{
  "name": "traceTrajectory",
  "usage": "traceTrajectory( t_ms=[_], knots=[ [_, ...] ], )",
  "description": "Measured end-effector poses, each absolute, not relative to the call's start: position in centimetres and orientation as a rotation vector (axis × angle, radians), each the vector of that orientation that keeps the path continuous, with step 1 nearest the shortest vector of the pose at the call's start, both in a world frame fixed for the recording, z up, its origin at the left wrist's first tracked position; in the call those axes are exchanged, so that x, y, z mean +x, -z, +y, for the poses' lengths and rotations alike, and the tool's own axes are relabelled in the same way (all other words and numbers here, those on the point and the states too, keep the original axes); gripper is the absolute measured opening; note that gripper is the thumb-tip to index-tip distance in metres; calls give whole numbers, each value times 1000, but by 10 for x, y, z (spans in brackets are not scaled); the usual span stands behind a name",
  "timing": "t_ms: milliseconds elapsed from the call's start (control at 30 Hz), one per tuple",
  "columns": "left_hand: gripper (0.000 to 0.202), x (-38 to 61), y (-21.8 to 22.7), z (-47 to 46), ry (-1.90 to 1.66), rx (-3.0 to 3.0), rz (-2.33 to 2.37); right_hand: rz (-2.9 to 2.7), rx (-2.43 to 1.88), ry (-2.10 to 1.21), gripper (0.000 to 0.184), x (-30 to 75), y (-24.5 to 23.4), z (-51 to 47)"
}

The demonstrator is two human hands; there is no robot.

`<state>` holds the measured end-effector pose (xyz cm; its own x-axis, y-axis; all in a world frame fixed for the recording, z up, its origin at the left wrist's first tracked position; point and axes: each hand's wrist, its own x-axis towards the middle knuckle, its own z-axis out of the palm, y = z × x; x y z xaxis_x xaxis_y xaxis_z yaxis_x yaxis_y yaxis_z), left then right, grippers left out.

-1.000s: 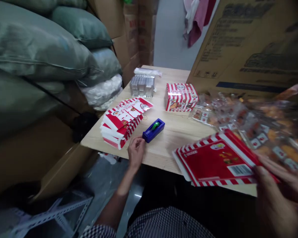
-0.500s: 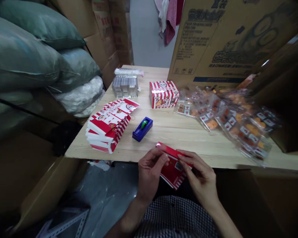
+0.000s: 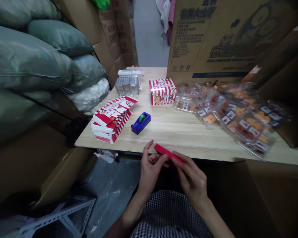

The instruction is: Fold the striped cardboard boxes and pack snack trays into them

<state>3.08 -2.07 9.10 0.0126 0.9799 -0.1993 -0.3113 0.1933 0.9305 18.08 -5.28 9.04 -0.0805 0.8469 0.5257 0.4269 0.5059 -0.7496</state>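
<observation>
Both hands hold one flat red carton blank [image 3: 167, 152] just in front of the wooden table's near edge [image 3: 188, 152]. My left hand [image 3: 151, 168] grips its left end, thumb up and fingers curled under. My right hand [image 3: 191, 177] pinches its right side with fingers laid along the top. The blank is seen nearly edge-on. A stack of red-and-white striped flat cartons [image 3: 113, 119] lies on the table's left side, with a blue tape dispenser [image 3: 140, 122] beside it.
One assembled striped box [image 3: 163, 91] stands mid-table, a clear plastic tray stack [image 3: 128, 84] behind it to the left. Several clear snack packs [image 3: 235, 115] cover the right side. A big cardboard box [image 3: 228, 36] stands behind. Grey sacks [image 3: 39, 62] pile up on the left.
The right hand brought the red carton from the right to the middle; the left hand left the tape dispenser and joined it. The carton has since tilted to nearly edge-on.
</observation>
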Motion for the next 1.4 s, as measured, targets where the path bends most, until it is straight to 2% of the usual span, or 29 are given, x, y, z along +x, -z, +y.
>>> traceTrajectory(
  t_ms=[100,233,300,400,567,700,733,867,1067,1233,1400],
  knots=[
    [63,34,-86,-26,-1264,1125,1315,-1658,-1081,-534,40,190,-91,-58],
    [62,34,-90,-27,-1518,1685,1577,-1572,-1088,-638,27,204,-101,-61],
    [47,32,-97,-27,-1633,2036,1412,-1512,-1070,-713,23,211,-107,-63],
    [35,29,-110,-21,-1517,2376,1032,-1446,-1040,-819,19,222,-116,-68],
    [32,30,-109,6,-1073,2204,767,-1339,-1091,-941,11,242,-108,-60],
    [69,31,-70,27,-923,1803,903,-912,-1160,-949,19,262,-76,-33],
    [72,31,-60,29,-861,1681,920,-774,-1158,-940,22,267,-66,-25],
    [52,27,-37,41,-658,1403,853,-571,-1189,-825,30,285,-28,0],
    [35,27,-31,92,-592,1527,1004,-642,-1305,-821,42,287,17,23],
    [29,41,-20,125,-643,1667,1058,-814,-1377,-732,35,289,28,53],
    [31,43,3,139,-733,1908,1183,-949,-1471,-527,27,313,18,81]
  ],
)
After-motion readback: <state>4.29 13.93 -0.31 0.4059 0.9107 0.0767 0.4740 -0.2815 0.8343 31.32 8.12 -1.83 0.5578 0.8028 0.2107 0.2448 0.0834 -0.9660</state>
